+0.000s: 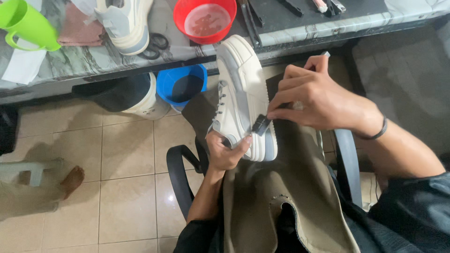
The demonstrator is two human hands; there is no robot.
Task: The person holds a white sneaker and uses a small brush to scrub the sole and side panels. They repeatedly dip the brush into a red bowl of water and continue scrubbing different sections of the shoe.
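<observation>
The left hand (224, 152) gripped the near end of a white sneaker (241, 96), its fingers clamped round the heel with the thumb pressed on the sole edge. The shoe stood tilted on the person's lap, sole turned to the right and toe pointing far towards the worktop (93, 63). The right hand (318, 98) held a small dark brush (260, 124), fingers closed on its handle, the bristle end touching the side of the sole just beside the left thumb. A tan cloth (281, 197) lay over the lap under the shoe. On the marble-patterned worktop, far from the hands, stood a second sneaker (124, 23), a red bowl (205, 19), black scissors (154, 44) and, far left, a green cup (26, 23). A blue bucket (182, 84) sat on the tiled floor below the worktop edge.
</observation>
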